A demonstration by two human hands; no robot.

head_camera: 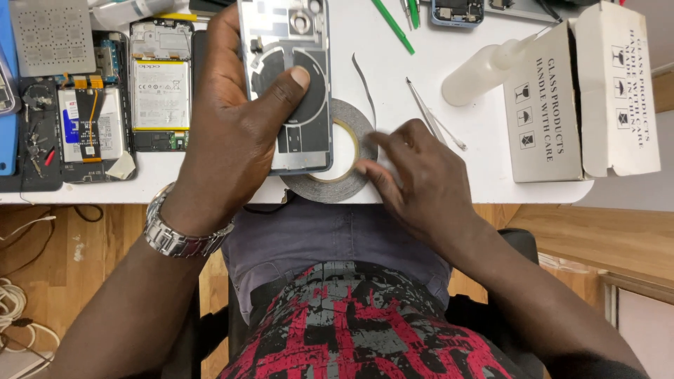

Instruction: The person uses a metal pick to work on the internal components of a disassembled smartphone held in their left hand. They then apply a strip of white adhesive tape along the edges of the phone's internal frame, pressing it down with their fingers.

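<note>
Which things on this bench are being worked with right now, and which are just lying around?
In use:
left hand holding the phone back panel
right hand at the tape roll

Lying about:
opened phones
tweezers
squeeze bottle
white box
green tool
</note>
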